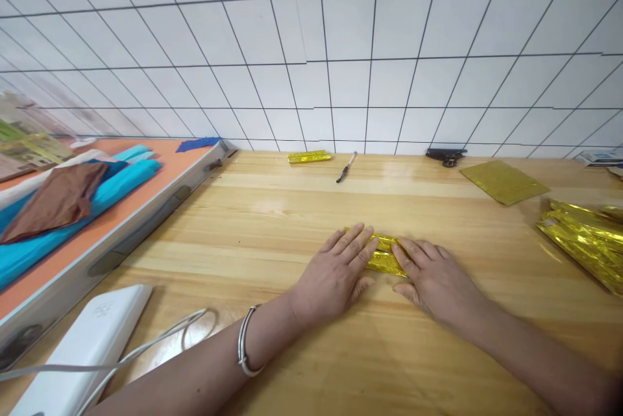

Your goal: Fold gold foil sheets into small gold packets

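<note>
A folded strip of shiny gold foil paper (385, 262) lies on the wooden table in front of me, with a crease along its length. My left hand (338, 270) rests on its left end, fingers stretched out over the foil and thumb at the near edge. From the other side my right hand (431, 273) presses the right end with its extended fingers, thumb on the table side. Both palms face down, and the foil's two ends are hidden under the fingers. Only the middle of the strip shows between the hands.
At the back lie a rolled gold piece (309, 157), a pen (346, 167) and a black object (446, 156). A flat gold sheet (505, 181) and a gold foil pile (588, 237) sit right. Left are a white power bank (92, 344), its cable and coloured cloth-like material (58, 198).
</note>
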### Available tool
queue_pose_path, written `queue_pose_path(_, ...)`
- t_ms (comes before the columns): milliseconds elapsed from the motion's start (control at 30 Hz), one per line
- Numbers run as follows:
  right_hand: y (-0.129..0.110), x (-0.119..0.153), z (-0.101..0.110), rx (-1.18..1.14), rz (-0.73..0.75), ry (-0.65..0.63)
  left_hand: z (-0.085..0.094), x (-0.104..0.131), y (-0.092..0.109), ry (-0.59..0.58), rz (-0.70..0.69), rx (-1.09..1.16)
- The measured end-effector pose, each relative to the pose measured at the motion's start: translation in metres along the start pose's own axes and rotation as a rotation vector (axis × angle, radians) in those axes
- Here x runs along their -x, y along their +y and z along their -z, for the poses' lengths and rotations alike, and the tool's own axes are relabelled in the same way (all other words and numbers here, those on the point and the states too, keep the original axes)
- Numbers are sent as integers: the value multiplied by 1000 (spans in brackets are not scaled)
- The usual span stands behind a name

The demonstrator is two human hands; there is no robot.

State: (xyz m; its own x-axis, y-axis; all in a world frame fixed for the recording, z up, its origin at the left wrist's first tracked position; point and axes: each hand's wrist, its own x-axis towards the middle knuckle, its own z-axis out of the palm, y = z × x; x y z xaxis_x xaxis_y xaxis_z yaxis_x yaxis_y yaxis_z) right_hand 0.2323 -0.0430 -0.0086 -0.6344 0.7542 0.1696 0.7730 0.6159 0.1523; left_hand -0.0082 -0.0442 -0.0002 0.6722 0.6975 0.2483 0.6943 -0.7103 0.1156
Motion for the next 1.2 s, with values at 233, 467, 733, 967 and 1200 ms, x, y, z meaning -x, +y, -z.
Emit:
queue_pose_path(233,2,4,-3,-11,-10,3,-4,-1,-8,-169,23,0)
queue_pose_path(467,9,3,-3,-39,10,9,-2,1,-5,-173,42,-27)
queue_pose_path(733,29,-14,-5,-29,17,-18,-1,7,10,-208,92,-77)
queue_pose_path(967,-2,-26,-4,-104,34,-58,-2,7,12,-255,101,-83)
queue_pose_path(1200,-7,-26,-17,-187,14,-131,-4,11,8,-247,97,-64)
